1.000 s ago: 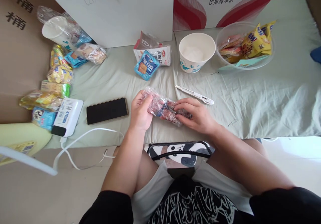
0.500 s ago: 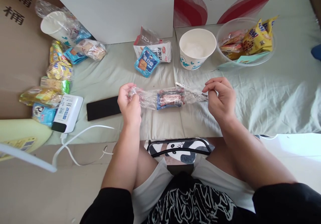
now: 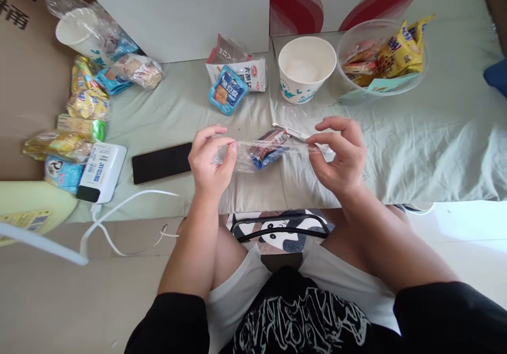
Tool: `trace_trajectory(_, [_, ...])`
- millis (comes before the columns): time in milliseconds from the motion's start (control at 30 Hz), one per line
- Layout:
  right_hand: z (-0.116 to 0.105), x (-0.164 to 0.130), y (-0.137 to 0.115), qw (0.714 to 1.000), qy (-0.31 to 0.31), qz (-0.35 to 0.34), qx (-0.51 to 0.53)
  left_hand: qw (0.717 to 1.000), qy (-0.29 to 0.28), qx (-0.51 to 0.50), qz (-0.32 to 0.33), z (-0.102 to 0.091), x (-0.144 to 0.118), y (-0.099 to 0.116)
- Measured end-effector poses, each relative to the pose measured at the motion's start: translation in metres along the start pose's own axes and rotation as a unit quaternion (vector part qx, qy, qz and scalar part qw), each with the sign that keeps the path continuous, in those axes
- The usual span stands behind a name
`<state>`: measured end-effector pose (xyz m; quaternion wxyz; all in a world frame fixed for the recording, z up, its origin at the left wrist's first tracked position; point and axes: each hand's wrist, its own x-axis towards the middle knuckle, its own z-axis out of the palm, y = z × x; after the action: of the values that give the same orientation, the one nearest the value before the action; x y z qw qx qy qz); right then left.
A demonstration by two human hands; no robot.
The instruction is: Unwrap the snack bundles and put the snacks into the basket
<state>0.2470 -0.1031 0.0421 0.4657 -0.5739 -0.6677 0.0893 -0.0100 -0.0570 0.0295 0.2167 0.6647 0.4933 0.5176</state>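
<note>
Clear plastic film (image 3: 247,148) stretches between my two hands above the cloth. My left hand (image 3: 212,158) pinches one end between thumb and forefinger. The other end is pinched by my right hand (image 3: 336,153), its upper fingers curled loosely. Below the film lies a small blue and dark red snack packet (image 3: 270,147), tilted and partly seen through it. Whether the film still wraps the packet, I cannot tell. A thin whitish strip-like item (image 3: 291,131) lies just behind the packet, near my right fingertips. A black phone (image 3: 161,162) rests left of my left hand.
Farther back are a blue snack packet (image 3: 228,90), a white paper bowl (image 3: 307,71) and a clear plastic bowl (image 3: 422,79) of snacks. Wrapped snacks (image 3: 137,70) and a white device (image 3: 102,171) with a cable (image 3: 130,196) lie at left. Boxes (image 3: 178,16) stand behind.
My hands have come closer together, pulling the film into a narrow band. The blue and red packet has tilted and sits lower beneath it. The camera view has shifted slightly.
</note>
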Motion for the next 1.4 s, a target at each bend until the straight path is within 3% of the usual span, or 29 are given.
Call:
trace_trajectory(67, [-0.006, -0.002, -0.004, 0.997, -0.054, -0.004, 0.056, 0.998, 0.015, -0.057, -0.023, -0.007, -0.004, 0.007])
trace_trajectory(133, [-0.010, -0.003, -0.005, 0.977, -0.174, -0.007, 0.119, 0.984, -0.070, -0.141, -0.086, -0.018, -0.005, 0.013])
trace_trajectory(167, [-0.011, -0.004, -0.004, 0.963, -0.235, -0.010, 0.133, 0.962, -0.157, -0.181, -0.132, -0.024, -0.004, 0.015])
trace_trajectory(233, [-0.008, -0.004, -0.002, 0.947, -0.304, -0.014, 0.104, 0.869, -0.402, -0.228, -0.175, -0.034, 0.001, 0.018])
trace_trajectory(267, [-0.006, -0.004, -0.001, 0.951, -0.303, -0.011, 0.067, 0.829, -0.480, -0.233, -0.169, -0.037, 0.004, 0.018])
trace_trajectory(300, [-0.003, -0.004, -0.001, 0.959, -0.282, -0.004, 0.025, 0.804, -0.518, -0.240, -0.165, -0.038, 0.005, 0.018])
trace_trajectory(333, [0.001, -0.004, -0.001, 0.968, -0.251, 0.003, -0.012, 0.807, -0.511, -0.247, -0.162, -0.037, 0.006, 0.016])
trace_trajectory(367, [0.004, -0.003, -0.001, 0.975, -0.218, 0.004, -0.039, 0.834, -0.465, -0.248, -0.161, -0.034, 0.006, 0.015])
trace_trajectory(467, [0.013, -0.004, -0.002, 0.983, -0.173, -0.029, -0.057, 0.954, -0.225, -0.153, -0.129, -0.016, 0.000, 0.008])
trace_trajectory(533, [0.017, -0.005, -0.002, 0.981, -0.184, -0.055, -0.038, 0.970, -0.228, -0.026, -0.082, -0.004, -0.004, 0.006])
trace_trajectory(600, [0.020, -0.007, -0.003, 0.976, -0.203, -0.071, -0.023, 0.955, -0.287, 0.037, -0.066, 0.004, -0.007, 0.005])
trace_trajectory(700, [0.024, -0.014, -0.006, 0.968, -0.236, -0.085, -0.022, 0.941, -0.314, 0.005, -0.127, 0.008, -0.009, 0.005])
trace_trajectory(800, [0.030, -0.021, -0.009, 0.964, -0.252, -0.085, -0.018, 0.915, -0.293, -0.128, -0.247, 0.008, -0.009, 0.007])
trace_trajectory(933, [0.036, -0.023, -0.010, 0.964, -0.259, -0.061, -0.004, 0.837, -0.239, -0.297, -0.393, 0.014, -0.002, 0.017])
trace_trajectory(1000, [0.034, -0.018, -0.007, 0.962, -0.272, -0.027, 0.019, 0.815, -0.202, -0.329, -0.431, 0.019, 0.002, 0.020])
trace_trajectory(1100, [0.026, -0.007, -0.003, 0.950, -0.301, 0.037, 0.081, 0.811, -0.162, -0.333, -0.453, 0.025, 0.009, 0.022])
trace_trajectory(1200, [0.020, 0.004, -0.002, 0.935, -0.315, 0.096, 0.135, 0.824, -0.140, -0.312, -0.452, 0.032, 0.013, 0.021])
trace_trajectory(1400, [0.021, 0.014, -0.001, 0.923, -0.282, 0.183, 0.185, 0.846, -0.118, -0.292, -0.430, 0.041, 0.017, 0.023])
